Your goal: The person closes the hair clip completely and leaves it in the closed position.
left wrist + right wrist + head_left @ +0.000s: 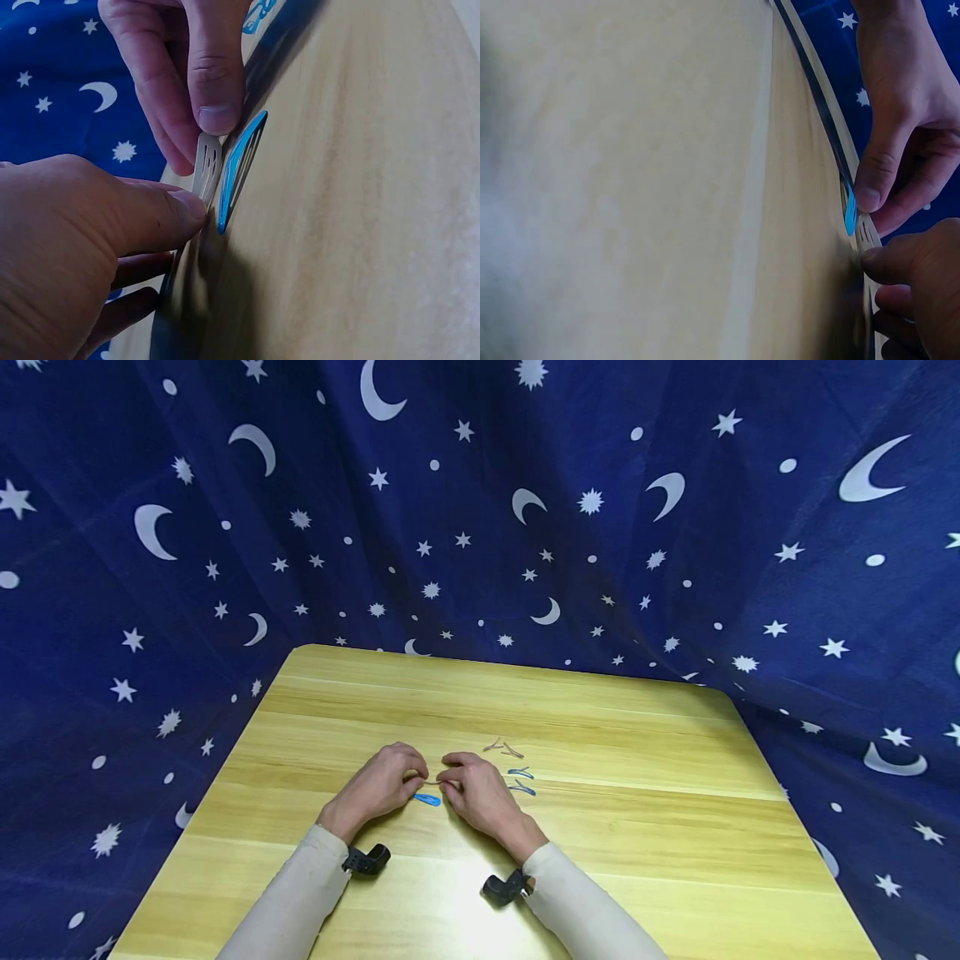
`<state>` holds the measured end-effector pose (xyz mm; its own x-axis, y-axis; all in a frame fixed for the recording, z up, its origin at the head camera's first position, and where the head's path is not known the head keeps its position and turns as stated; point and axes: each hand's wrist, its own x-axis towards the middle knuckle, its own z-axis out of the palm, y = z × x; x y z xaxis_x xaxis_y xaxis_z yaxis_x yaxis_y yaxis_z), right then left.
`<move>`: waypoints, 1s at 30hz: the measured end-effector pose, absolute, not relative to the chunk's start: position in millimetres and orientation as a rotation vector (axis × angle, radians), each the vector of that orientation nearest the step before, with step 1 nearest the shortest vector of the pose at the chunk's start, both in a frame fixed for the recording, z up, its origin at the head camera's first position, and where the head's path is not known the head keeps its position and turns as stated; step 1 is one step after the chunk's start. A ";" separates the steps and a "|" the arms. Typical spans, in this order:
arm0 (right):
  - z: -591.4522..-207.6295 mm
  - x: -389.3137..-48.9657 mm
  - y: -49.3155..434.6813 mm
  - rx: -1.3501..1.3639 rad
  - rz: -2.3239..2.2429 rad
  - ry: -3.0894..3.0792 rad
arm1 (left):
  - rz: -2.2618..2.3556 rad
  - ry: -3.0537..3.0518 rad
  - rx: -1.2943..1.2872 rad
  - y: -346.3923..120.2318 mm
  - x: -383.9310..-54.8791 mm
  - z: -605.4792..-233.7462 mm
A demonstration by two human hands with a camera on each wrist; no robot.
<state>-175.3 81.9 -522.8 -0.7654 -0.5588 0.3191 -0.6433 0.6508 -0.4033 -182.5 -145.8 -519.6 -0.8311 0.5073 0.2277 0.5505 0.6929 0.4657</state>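
Note:
A beige snap hair clip (pixel 206 166) is pinched at one end between the thumb and finger of my left hand (pixel 385 779). The thumb and fingers of my right hand (pixel 480 789) pinch its other end, so the clip spans the small gap between the two hands. Part of it is hidden under the fingertips. Right beside it, on the table, lies a bright blue snap hair clip (pixel 428 799), on the near side of the hands. In the right wrist view, that blue clip (pixel 850 212) shows next to the left thumb.
On the wooden table (pixel 600 843), beyond and right of my right hand, lie two pinkish clips (pixel 513 750) and two darker blue clips (pixel 522 787), spread in V shapes. A dark blue curtain (pixel 480 510) with moons and stars hangs behind the table's far edge.

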 end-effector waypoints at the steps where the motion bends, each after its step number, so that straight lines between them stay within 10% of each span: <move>1: -522.7 -175.3 82.0 0.994 0.758 -2.700 | -0.817 -2.815 -0.882 -145.9 -182.5 -519.4; 30: -500.7 -176.3 118.0 0.915 0.906 -2.698 | -0.963 -2.775 -0.820 -129.2 -186.9 -505.4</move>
